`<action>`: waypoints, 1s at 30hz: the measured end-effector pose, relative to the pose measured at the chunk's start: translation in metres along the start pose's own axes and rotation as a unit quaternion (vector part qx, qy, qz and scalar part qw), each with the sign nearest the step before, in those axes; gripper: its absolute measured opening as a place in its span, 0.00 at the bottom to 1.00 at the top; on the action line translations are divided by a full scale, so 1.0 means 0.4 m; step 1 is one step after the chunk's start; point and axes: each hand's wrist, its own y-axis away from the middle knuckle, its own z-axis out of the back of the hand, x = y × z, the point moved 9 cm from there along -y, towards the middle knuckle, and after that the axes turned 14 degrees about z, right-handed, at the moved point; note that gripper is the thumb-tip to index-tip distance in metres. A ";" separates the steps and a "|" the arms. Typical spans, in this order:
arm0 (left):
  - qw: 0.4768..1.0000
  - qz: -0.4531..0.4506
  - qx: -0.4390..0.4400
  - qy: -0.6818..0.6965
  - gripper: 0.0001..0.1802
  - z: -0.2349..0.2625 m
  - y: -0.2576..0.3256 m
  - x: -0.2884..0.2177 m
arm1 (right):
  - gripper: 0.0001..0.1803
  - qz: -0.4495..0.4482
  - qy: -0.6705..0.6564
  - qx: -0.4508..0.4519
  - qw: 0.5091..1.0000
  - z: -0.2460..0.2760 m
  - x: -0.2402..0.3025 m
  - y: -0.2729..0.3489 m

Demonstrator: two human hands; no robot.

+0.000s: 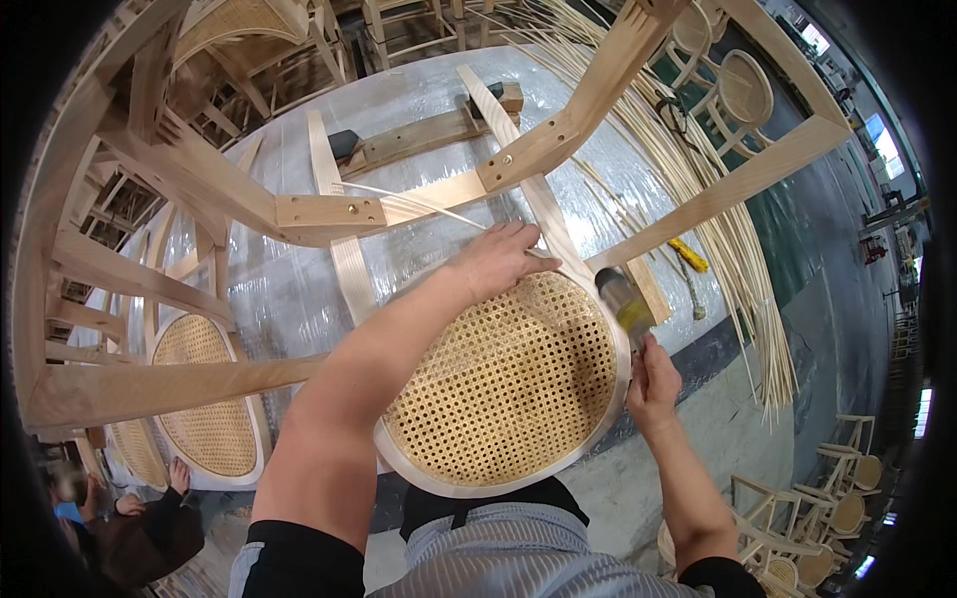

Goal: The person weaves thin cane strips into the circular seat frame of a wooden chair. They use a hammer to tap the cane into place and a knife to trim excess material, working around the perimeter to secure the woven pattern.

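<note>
A furniture workshop — bare wooden chair frames (150,199) stacked around, bundles of rattan strips (718,199) on the plastic-covered bench (289,289), finished cane-seat chairs (837,508) on the floor

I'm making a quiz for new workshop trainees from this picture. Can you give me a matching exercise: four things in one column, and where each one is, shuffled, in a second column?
Things:
1. left hand
2. right hand
3. bundle of cane strips
4. plastic sheet

Places:
A. spread over the table under the chair frame
B. flat on the far rim of the woven seat
C. lying along the right side of the table
D. gripping a mallet at the seat's right edge

Pairs: 1-B, 2-D, 3-C, 4-A
</note>
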 end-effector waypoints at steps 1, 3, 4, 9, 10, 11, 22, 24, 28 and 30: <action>1.000 -0.009 -0.004 0.005 0.33 0.001 -0.005 -0.009 | 0.30 -0.027 0.026 0.066 0.997 -0.019 -0.025 0.012; 0.999 0.042 0.020 0.007 0.34 -0.018 -0.012 0.024 | 0.30 -0.031 0.030 0.106 0.993 -0.054 -0.057 0.009; 0.998 0.053 0.028 0.007 0.34 -0.018 -0.008 0.025 | 0.30 -0.032 0.024 0.097 0.994 -0.053 -0.058 0.009; 0.999 0.037 0.015 -0.013 0.34 0.015 0.014 0.018 | 0.31 -0.045 0.014 0.093 0.995 -0.042 -0.066 0.024; 0.999 0.040 0.013 -0.020 0.33 0.017 0.025 0.022 | 0.30 -0.058 0.006 0.103 0.993 -0.043 -0.065 0.020; 0.999 0.041 0.016 -0.030 0.32 0.019 0.031 0.028 | 0.30 -0.070 -0.002 0.114 0.991 -0.040 -0.059 0.007; 0.986 0.092 0.132 -0.030 0.28 0.012 0.023 0.004 | 0.29 -0.002 0.027 0.084 0.996 -0.072 -0.054 -0.043; 0.988 0.081 0.113 -0.060 0.30 0.024 0.047 0.022 | 0.29 -0.016 0.015 0.101 0.995 -0.089 -0.054 -0.056; 0.984 0.097 0.120 -0.085 0.34 0.055 0.072 0.056 | 0.30 -0.012 0.014 0.096 0.995 -0.086 -0.070 -0.044; 0.981 0.118 0.126 -0.089 0.35 0.043 0.092 0.056 | 0.29 -0.005 0.008 0.083 0.996 -0.083 -0.073 -0.039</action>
